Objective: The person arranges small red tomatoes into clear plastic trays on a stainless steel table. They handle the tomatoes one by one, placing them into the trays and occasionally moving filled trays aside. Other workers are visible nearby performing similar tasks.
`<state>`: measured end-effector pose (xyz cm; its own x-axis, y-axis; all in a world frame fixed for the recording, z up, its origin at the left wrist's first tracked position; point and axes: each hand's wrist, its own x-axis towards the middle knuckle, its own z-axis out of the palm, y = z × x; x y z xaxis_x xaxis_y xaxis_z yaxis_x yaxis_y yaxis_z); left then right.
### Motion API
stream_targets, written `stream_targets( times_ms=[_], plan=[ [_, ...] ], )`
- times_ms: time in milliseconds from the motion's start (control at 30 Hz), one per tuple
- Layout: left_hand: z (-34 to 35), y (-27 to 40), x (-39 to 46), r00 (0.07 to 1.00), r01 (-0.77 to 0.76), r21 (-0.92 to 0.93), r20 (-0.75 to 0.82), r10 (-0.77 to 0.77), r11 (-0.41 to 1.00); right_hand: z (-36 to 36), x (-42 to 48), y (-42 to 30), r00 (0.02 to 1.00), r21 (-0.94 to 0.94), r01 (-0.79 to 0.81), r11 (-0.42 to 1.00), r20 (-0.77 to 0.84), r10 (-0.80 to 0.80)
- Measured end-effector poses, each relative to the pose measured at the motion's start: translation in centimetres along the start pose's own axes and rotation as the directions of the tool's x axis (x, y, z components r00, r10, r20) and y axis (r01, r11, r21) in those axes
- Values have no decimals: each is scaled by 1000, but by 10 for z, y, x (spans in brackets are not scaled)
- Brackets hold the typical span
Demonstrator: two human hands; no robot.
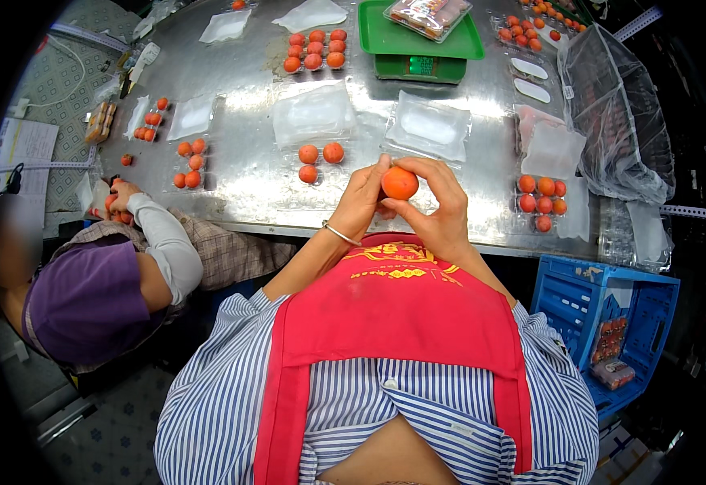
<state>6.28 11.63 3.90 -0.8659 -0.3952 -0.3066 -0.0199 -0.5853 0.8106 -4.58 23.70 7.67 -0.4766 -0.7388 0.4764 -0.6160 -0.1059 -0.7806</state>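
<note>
Above the table's near edge, a round orange-red fruit [399, 183] is between my two hands. The fingers of my left hand [362, 194] press against its left side. My right hand [444, 209] curls around the other side, index finger over the top and thumb below. A clear plastic tray [286, 188] lies just beyond my left hand, with three similar fruits [321, 162] in it. White padding [313, 112] rests on the open lid behind them. Straight ahead of my hands sits another clear clamshell with a white pad [429, 126].
A green digital scale [419, 45] bears a filled clear pack [429, 15]. Several trays of fruit [315, 50] stand around the metal table [238, 121]. A plastic-lined crate [613, 115] is at right, a blue crate [604, 330] below it. A co-worker [92, 291] handles fruit at left.
</note>
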Motion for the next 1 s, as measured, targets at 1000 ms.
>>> stream_targets(
  times_ms=[1000],
  plan=[
    [6,-1,10,785,-526,617,88,613,585,-4,-3,18,837,645,-523,558,264,479]
  ],
)
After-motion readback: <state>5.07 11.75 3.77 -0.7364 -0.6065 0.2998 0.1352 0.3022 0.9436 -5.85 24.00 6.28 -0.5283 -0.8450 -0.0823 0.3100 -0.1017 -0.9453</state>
